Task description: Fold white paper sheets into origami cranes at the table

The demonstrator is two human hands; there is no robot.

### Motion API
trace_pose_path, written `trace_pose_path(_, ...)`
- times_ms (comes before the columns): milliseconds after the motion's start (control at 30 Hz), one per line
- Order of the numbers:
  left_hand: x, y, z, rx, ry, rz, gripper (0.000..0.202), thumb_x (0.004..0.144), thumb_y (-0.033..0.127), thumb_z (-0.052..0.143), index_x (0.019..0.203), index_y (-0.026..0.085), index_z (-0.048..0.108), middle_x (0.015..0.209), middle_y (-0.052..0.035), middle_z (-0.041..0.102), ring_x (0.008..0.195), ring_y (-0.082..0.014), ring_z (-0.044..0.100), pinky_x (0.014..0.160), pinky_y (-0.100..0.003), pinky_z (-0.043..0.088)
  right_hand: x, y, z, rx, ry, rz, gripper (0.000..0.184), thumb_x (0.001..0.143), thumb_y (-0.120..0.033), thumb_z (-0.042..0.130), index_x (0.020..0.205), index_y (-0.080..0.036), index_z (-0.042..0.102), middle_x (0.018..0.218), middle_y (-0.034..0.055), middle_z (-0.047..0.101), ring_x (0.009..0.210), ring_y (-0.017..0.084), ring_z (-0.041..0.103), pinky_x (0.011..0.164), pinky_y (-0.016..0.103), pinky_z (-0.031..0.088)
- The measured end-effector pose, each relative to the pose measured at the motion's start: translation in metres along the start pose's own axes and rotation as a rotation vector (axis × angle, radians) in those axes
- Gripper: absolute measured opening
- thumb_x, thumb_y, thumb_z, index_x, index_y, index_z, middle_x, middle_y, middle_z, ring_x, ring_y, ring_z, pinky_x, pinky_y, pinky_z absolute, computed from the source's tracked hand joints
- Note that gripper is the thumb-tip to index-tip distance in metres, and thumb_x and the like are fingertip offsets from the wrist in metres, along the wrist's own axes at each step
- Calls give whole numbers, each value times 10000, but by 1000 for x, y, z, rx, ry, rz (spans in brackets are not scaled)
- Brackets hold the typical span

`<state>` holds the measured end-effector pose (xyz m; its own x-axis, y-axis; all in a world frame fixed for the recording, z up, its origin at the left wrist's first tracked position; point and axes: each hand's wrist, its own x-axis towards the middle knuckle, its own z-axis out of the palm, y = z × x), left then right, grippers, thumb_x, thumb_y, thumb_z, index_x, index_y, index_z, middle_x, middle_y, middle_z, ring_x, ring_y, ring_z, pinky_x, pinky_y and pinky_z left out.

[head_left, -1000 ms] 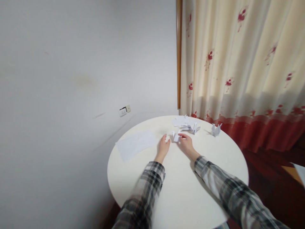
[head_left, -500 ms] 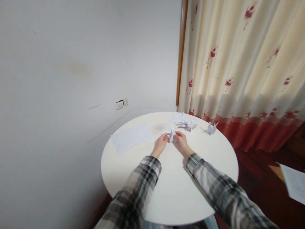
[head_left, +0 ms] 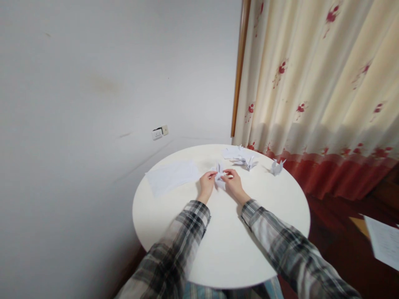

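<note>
A small folded white paper figure (head_left: 219, 179) is between my two hands, over the middle of the round white table (head_left: 230, 249). My left hand (head_left: 206, 185) pinches its left side between thumb and fingers. On the right side, my right hand (head_left: 233, 182) has its thumb and fingertips closed on the paper. Pointed flaps of the figure stick up above the fingers; its lower folds are partly hidden by them.
White paper sheets (head_left: 171, 176) lie flat at the table's left. Several folded paper figures (head_left: 247, 162) stand at the back beside more paper (head_left: 232, 152). Another folded figure (head_left: 277, 167) is near the right edge. A wall (head_left: 93, 166) borders the left, a curtain (head_left: 311, 83) the back right.
Both hands have shifted slightly left with the paper figure. It is turned differently, with its flaps showing more between the hands.
</note>
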<state>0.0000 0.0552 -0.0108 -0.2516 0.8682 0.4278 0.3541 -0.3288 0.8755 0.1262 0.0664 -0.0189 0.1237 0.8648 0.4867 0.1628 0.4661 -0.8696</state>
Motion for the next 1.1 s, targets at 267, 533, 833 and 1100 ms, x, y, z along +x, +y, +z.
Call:
trace_pose_path(267,0,0,1,-42,-15,5,174,730,143,503,786,157,667,862,-51,692,830,-146,621,831,-299,473,-3,-8,-2,-33,8,-91,577,587,-208,586,1147,-198,448,1065,91,553,956,197,532,783,336,455)
trace_pose_path(533,0,2,2,-19,-38,-32,198,711,93,481,780,157,656,862,-44,687,818,-143,616,798,-281,479,1,-3,1,-53,-44,-16,342,555,-225,598,891,-176,561,748,-3,565,672,141,507,666,280,428)
trace_pose_path(833,-2,3,1,-14,-6,21,231,718,69,444,785,167,643,892,-34,666,875,-134,600,839,-265,455,0,-5,-1,-162,-111,-48,213,520,-267,673,680,-180,561,657,-13,536,625,138,455,622,274,390)
trace_pose_path(1100,-6,7,1,111,-9,54,246,725,54,425,772,176,633,877,-27,644,880,-131,584,840,-263,446,-3,-9,3,-50,-47,-58,423,551,-271,649,933,-191,485,834,17,578,744,159,542,658,280,434)
